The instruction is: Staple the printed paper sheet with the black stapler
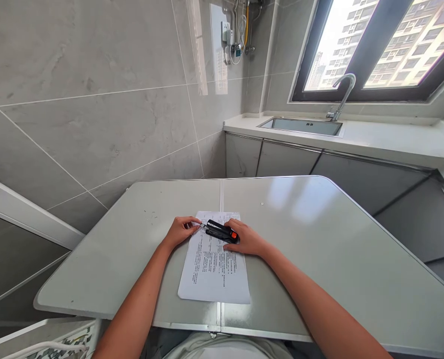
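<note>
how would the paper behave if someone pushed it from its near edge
The paper looks thin, so it would probably be floppy and buckle. It may slide easily on the glossy table, though the stapler over it might hinder that.

Curved faucet (346, 97) at a sink (300, 126) — window (373, 45) behind.

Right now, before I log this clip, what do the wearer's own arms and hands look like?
The left hand and right hand are ungloved, with no rings, watch or bracelet visible. Both forearms are bare, with no sleeves, cables or markings showing. Pale clothing appears at the bottom edge; fingernail detail is too small to tell.
</note>
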### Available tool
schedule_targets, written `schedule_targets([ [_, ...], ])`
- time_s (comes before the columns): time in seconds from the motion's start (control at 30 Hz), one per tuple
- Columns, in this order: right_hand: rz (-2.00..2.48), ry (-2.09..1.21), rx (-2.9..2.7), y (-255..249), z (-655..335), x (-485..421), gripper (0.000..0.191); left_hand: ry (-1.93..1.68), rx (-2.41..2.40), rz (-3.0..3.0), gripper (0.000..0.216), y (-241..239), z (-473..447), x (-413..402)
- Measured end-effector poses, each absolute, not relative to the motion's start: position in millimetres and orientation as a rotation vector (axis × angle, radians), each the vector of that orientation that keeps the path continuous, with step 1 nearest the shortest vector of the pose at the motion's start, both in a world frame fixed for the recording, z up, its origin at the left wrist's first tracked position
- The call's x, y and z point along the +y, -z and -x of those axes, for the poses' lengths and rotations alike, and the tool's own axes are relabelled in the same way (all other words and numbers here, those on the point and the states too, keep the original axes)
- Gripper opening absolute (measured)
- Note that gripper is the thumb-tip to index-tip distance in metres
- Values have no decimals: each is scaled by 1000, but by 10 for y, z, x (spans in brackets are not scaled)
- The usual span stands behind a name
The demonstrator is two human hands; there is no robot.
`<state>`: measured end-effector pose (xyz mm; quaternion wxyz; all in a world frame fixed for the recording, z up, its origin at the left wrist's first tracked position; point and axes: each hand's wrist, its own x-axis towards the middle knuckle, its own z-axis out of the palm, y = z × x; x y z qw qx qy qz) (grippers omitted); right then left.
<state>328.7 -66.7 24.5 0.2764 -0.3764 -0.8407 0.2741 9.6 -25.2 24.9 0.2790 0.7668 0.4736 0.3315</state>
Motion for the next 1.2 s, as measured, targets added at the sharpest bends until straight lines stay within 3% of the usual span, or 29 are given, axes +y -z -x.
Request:
schedule_targets([
  [0.1,1110,-644,-2265,-256,-3197,-710,21,-890,1252,-2050,26,-260,-107,-262],
  [0.2,1083,-580,-2229,-254,-3175,-719,14,-891,1216,-2034,27,-273,-131,-277],
  [0.73,983,-895,-1782,-260,-3126,-733,24,-1055,1049,-1683,34,-386,-296,-385],
  [0.97,889,-1215,-1735,-332,-3173,-765,30,-863,839,-1539,47,-291,-291,-335],
  [1.2,804,-1292,-1800,-353,-3155,-809,37,-649,790,-1596,63,-357,-335,-417],
])
